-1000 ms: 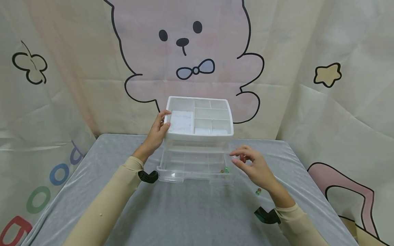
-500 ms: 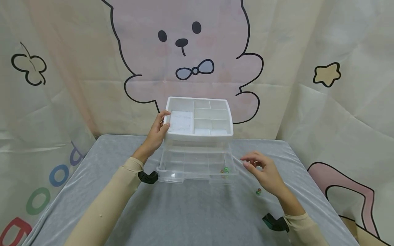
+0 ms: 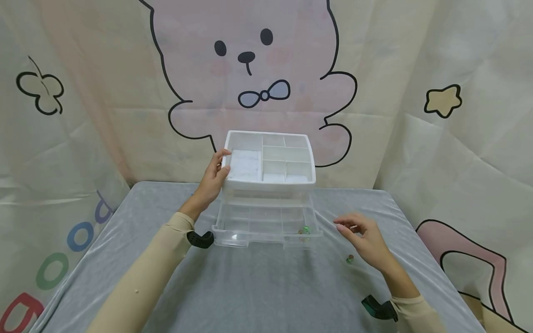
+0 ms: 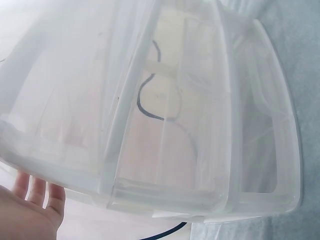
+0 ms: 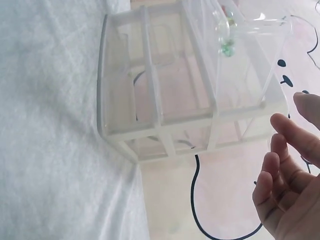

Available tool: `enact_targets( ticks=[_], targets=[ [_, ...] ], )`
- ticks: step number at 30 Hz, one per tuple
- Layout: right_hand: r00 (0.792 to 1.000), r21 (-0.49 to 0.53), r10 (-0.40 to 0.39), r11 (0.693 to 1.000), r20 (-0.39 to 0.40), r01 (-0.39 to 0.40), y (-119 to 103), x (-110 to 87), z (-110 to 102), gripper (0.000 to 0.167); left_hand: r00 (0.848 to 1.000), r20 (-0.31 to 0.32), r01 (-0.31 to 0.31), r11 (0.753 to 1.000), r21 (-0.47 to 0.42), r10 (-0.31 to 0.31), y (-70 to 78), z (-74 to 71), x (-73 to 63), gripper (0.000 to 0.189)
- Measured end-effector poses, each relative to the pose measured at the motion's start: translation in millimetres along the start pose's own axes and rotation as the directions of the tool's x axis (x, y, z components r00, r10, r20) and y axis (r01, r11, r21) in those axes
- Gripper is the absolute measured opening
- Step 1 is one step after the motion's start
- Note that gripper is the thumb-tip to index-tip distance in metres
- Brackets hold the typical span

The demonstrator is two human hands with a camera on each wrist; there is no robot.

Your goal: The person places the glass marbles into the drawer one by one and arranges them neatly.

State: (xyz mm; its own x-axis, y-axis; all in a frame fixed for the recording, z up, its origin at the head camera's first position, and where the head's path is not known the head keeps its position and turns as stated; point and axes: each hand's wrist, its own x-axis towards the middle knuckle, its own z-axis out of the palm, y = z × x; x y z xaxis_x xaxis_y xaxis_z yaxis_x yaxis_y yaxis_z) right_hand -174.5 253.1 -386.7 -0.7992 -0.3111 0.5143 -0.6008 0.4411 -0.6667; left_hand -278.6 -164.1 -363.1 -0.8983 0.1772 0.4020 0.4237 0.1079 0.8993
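A clear plastic drawer organizer [image 3: 266, 198] with a white divided top tray [image 3: 287, 154] stands at mid table. One clear drawer [image 3: 266, 217] is pulled out, and small green and brownish beads [image 3: 306, 229] lie at its right end. My left hand [image 3: 210, 180] grips the organizer's upper left side, thumb in front and fingers behind. Fingers [image 4: 37, 192] of that hand show against the clear wall in the left wrist view. To the right of the drawer, my right hand [image 3: 362, 238] hovers with loosely bent fingers and nothing between them. Just below it, a few similar beads [image 3: 350, 259] lie on the cloth.
A grey velvety cloth [image 3: 258, 291] covers the table. Behind and at both sides hang cream fabric sheets [image 3: 374, 83] with a printed bear, a star and letters. Dark wrist mounts [image 3: 380, 309] sit below both hands.
My right hand has moved away from the drawer's right end, to the right and toward me. My left hand, the organizer and the beads stay where they were.
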Motion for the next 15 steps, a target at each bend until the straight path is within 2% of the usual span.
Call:
enact_targets(
  ticks=[10, 15],
  targets=[
    [0.997, -0.066, 0.072, 0.995, 0.026, -0.070, 22, -10.1, -3, 0.017, 1.000, -0.008, 0.011, 1.000, 0.014, -0.011, 0.7, -0.7, 0.7, 0.037],
    [0.991, -0.056, 0.119, 0.992, 0.060, -0.116, 34, -18.3, -4, 0.018, 1.000, -0.004, 0.019, 1.000, 0.015, -0.019, 0.1, -0.4, -0.9, 0.037]
  ],
)
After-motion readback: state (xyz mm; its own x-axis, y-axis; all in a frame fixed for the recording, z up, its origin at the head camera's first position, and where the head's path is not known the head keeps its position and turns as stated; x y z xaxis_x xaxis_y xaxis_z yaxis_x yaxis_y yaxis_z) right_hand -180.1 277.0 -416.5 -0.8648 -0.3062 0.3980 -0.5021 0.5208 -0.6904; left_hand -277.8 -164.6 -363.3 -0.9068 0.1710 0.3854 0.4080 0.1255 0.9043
